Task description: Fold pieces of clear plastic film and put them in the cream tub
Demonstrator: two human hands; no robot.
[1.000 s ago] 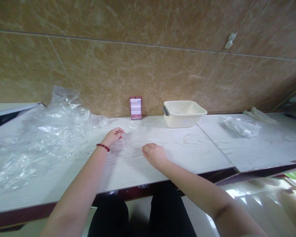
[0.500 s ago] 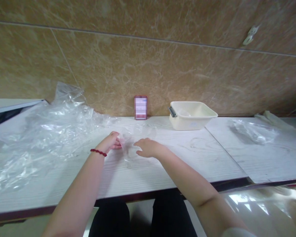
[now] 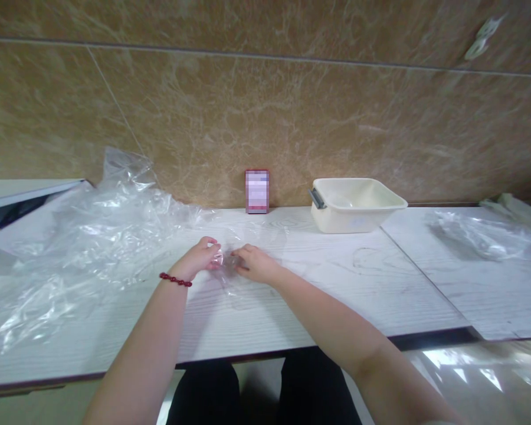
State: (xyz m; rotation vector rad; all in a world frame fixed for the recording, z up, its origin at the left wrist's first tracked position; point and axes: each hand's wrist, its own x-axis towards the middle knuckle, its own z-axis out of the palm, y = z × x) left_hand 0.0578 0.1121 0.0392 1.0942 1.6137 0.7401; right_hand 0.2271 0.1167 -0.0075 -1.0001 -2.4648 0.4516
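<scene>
Between my two hands is a thin, clear plastic bag (image 3: pixel 230 286), crumpled and partly lying on the white table. My left hand (image 3: pixel 200 256), with a red bead bracelet at the wrist, pinches its left side between thumb and fingers. On the opposite side my right hand (image 3: pixel 255 264) has its fingers curled in and closed on the plastic. The film is so see-through that its exact edges are hard to make out. To the left of my hands spreads a large heap of clear plastic bags (image 3: pixel 110 227).
A phone (image 3: pixel 257 192) leans upright against the marbled wall. Right of it stands a cream plastic bin (image 3: pixel 358 218) with a grey handle clip. More clear plastic (image 3: pixel 482 236) lies at the far right. A white wood-grain table (image 3: pixel 336 295) has a seam on its right.
My right hand has moved left and closed on the plastic, nearer to my left hand. My left hand keeps its hold. The view has shifted slightly.
</scene>
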